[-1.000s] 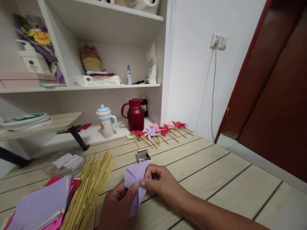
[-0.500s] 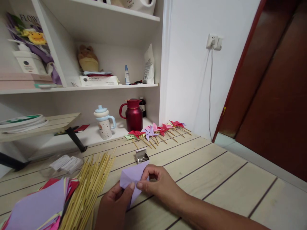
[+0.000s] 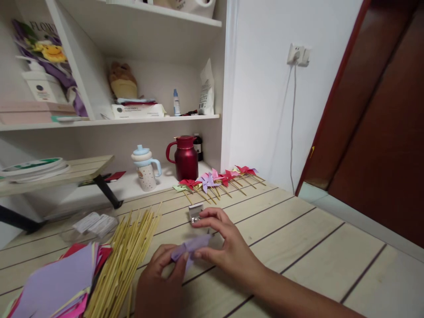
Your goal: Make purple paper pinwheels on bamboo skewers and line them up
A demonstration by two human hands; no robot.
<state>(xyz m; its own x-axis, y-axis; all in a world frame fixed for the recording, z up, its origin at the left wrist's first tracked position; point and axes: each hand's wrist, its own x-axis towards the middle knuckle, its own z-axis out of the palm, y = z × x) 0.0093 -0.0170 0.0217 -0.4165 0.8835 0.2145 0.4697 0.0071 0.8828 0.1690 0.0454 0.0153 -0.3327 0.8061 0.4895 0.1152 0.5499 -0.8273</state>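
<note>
Over the slatted table, my left hand (image 3: 165, 269) pinches a piece of purple paper (image 3: 190, 247) between thumb and fingers. The paper looks folded and is partly hidden by the fingers. My right hand (image 3: 221, 238) is just to its right, fingers spread apart, with the thumb close to the paper's edge; whether it touches cannot be made out. Beyond the right fingertips stands a small open box (image 3: 194, 213) with shiny metal bits inside, partly covered by those fingers.
A bundle of thin sticks (image 3: 124, 260) and a stack of coloured paper sheets (image 3: 59, 282) lie at left. Finished paper pinwheels (image 3: 208, 181) line the far edge, before a red jug (image 3: 186, 159) and a lidded cup (image 3: 145, 172). A clear plastic bag (image 3: 89, 225) lies behind the sticks.
My right hand has let go of the purple paper, opened, and reached forward towards the small box. The paper, still in my left hand, now appears folded in and tilted flatter.
</note>
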